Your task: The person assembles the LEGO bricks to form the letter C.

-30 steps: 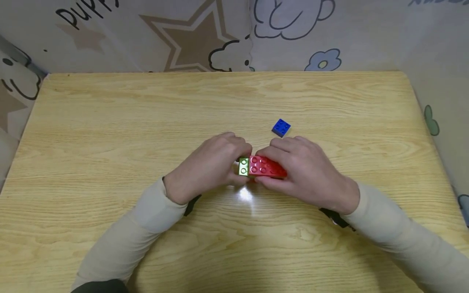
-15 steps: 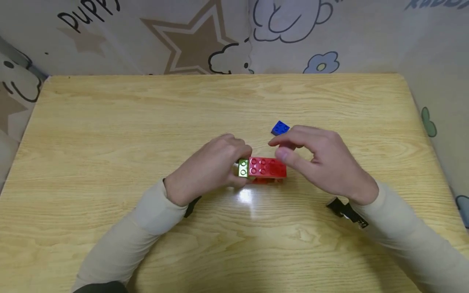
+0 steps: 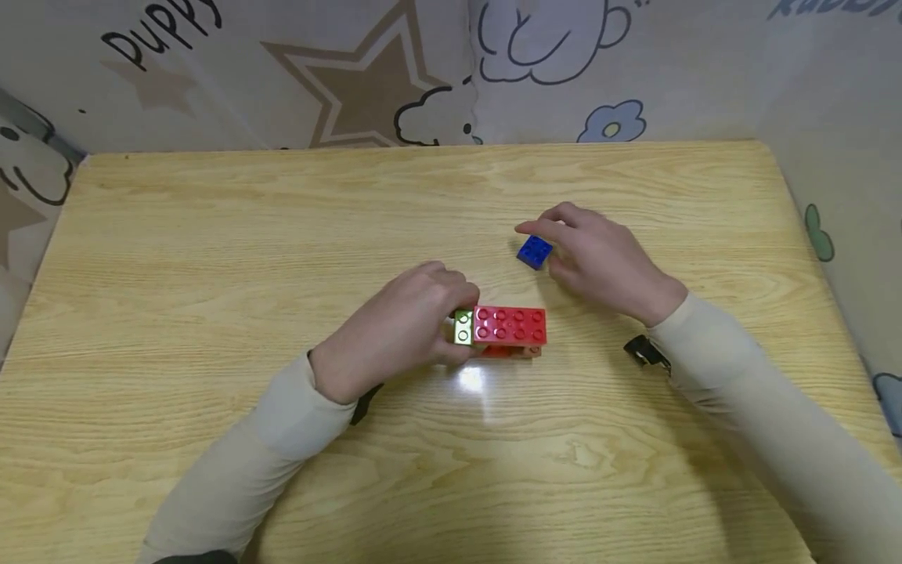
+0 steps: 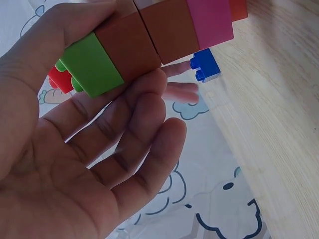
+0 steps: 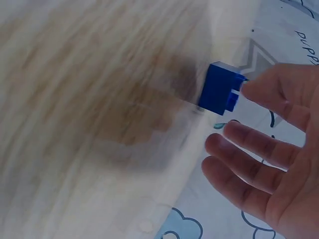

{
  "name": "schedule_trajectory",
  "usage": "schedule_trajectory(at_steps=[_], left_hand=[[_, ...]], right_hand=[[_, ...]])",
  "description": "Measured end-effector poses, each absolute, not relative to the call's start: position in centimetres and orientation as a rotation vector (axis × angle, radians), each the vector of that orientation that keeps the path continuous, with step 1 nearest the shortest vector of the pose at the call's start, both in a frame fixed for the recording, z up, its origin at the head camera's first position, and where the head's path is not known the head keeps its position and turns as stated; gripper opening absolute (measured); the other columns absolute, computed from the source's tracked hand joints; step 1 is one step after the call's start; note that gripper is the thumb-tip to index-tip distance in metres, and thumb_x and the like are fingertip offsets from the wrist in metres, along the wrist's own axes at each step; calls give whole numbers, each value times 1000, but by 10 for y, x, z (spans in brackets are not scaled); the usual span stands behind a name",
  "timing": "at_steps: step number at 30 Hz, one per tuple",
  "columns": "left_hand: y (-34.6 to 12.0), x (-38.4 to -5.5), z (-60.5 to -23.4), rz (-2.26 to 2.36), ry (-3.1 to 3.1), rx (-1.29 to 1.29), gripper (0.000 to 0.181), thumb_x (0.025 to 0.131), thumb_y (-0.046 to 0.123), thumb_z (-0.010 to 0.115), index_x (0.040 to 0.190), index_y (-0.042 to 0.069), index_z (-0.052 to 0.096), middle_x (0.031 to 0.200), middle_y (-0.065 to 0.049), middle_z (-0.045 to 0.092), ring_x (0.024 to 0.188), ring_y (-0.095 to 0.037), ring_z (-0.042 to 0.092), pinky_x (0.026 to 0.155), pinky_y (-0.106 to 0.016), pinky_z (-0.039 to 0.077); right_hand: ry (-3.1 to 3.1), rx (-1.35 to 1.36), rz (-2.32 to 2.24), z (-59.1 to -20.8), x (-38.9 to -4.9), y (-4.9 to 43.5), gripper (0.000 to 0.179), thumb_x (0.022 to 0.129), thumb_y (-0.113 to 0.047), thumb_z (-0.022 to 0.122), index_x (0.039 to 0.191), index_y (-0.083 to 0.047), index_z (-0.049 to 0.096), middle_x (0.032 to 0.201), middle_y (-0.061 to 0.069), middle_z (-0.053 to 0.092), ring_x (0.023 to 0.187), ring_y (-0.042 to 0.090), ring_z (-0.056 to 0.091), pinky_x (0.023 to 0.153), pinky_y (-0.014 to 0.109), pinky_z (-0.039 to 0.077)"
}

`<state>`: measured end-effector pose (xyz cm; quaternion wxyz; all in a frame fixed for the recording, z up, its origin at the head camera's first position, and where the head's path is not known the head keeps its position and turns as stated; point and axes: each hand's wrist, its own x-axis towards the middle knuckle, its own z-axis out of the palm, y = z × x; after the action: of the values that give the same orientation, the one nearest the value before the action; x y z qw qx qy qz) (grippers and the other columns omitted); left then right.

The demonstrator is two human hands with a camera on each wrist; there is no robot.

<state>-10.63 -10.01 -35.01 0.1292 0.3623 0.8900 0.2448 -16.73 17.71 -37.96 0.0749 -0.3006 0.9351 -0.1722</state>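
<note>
My left hand (image 3: 395,333) grips a stack of toy building bricks by its left end, with thumb and fingers on opposite sides. A red brick (image 3: 510,325) with several studs tops the stack, and a green brick (image 3: 463,327) shows at its left. In the left wrist view, brown bricks (image 4: 128,47) and a pink brick (image 4: 212,22) are also part of it. Behind the stack, a small blue brick (image 3: 535,252) sits studs up on the table. The right hand (image 3: 606,262) is around that blue brick, thumb and fingers parted; the right wrist view shows fingertips right beside its studs.
The wooden table (image 3: 247,211) ends at a patterned wall (image 3: 535,102) behind, with another wall section (image 3: 838,157) along the right. Each wrist carries a dark strap mount (image 3: 644,352). Light reflects off the tabletop in front of the stack.
My right hand has let go of the red brick on the stack and moved back to the blue brick. The left hand has kept its hold on the stack.
</note>
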Motion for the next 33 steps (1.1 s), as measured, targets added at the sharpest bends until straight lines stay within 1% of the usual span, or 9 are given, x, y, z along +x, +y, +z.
schedule_trajectory(at_steps=[1, 3, 6, 9, 12, 16, 20, 27, 33], left_hand=[[-100, -106, -350, 710, 2588, 1058, 33, 82, 20, 99, 99, 6, 75, 89, 2, 68, 85, -20, 57, 79, -34, 50], [-100, -106, -350, 709, 2590, 1064, 33, 81, 21, 99, 99, 6, 74, 88, 2, 68, 85, -20, 57, 79, -34, 50], [-101, -107, -351, 707, 2597, 1070, 33, 82, 22, 99, 98, 6, 74, 88, 2, 68, 85, -20, 57, 80, -34, 50], [-101, -107, -351, 708, 2600, 1080, 33, 82, 22, 98, 98, 7, 73, 88, 2, 67, 85, -20, 56, 80, -35, 49], [-101, -107, -352, 708, 2604, 1090, 33, 82, 21, 98, 98, 6, 73, 89, 2, 68, 85, -20, 57, 80, -35, 49], [-101, -106, -352, 711, 2605, 1092, 34, 82, 21, 99, 98, 6, 74, 90, 1, 68, 85, -20, 57, 80, -35, 50], [-101, -106, -352, 712, 2605, 1086, 34, 81, 21, 99, 97, 7, 73, 88, 2, 67, 84, -20, 56, 79, -35, 49], [-100, -106, -353, 710, 2602, 1075, 34, 81, 21, 99, 96, 7, 73, 87, 3, 67, 84, -20, 56, 79, -35, 49], [-100, -106, -353, 708, 2606, 1074, 34, 82, 22, 99, 95, 7, 72, 86, 2, 67, 83, -20, 57, 78, -35, 50]], right_hand=[[2797, -903, -493, -382, -169, 177, 57, 96, 7, 64, 151, -9, 65, 137, 21, 64, 118, 41, 65, 89, 57, 58], [2786, -894, -452, -385, -171, 175, 59, 95, 9, 64, 151, -11, 65, 138, 22, 64, 119, 43, 64, 89, 58, 58], [2779, -871, -415, -386, -173, 172, 56, 95, 8, 68, 148, -12, 68, 136, 22, 64, 120, 44, 64, 92, 60, 57], [2780, -873, -401, -389, -175, 171, 50, 95, 6, 70, 142, -12, 72, 132, 21, 65, 115, 43, 66, 91, 61, 57], [2787, -878, -406, -393, -176, 171, 44, 96, 4, 70, 138, -12, 74, 126, 21, 66, 110, 42, 67, 87, 61, 59], [2802, -888, -414, -397, -176, 170, 40, 97, 2, 72, 135, -11, 75, 121, 19, 66, 103, 39, 68, 84, 60, 59], [2810, -883, -414, -398, -176, 170, 40, 95, 0, 74, 133, -10, 75, 118, 17, 66, 99, 37, 68, 82, 59, 60], [2823, -852, -406, -393, -172, 173, 37, 94, -9, 79, 130, -3, 73, 118, 16, 71, 102, 37, 71, 86, 58, 60], [2850, -871, -421, -385, -160, 177, 37, 94, -13, 82, 127, -1, 73, 110, 14, 73, 93, 32, 70, 79, 53, 60]])
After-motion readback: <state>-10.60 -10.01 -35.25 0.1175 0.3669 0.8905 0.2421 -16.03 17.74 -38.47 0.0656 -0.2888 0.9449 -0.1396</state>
